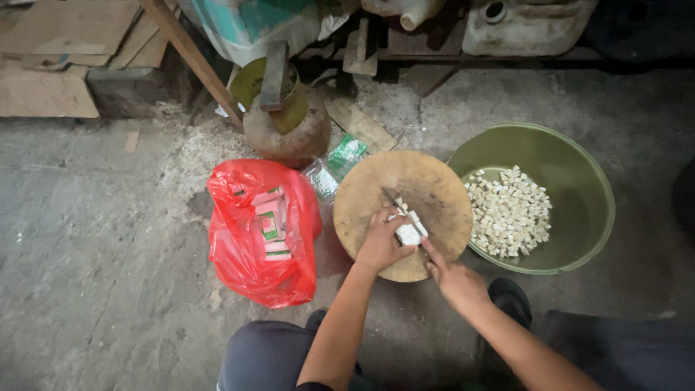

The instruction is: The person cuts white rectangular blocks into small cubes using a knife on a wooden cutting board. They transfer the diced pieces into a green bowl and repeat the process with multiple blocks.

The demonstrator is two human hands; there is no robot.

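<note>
Left hand (381, 239) pins white block (407, 234) on round wooden board (427, 188) | right hand (456, 281) grips knife (405, 212), I'm mid-cut | green basin (579, 166) holds many cubes (509, 210) | red bag (246, 246) still has packets (271, 224), I judge work partway

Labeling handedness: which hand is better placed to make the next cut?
Right, probably. The right hand grips the knife over the white block; the left hand just steadies it on the cutting board.
</note>
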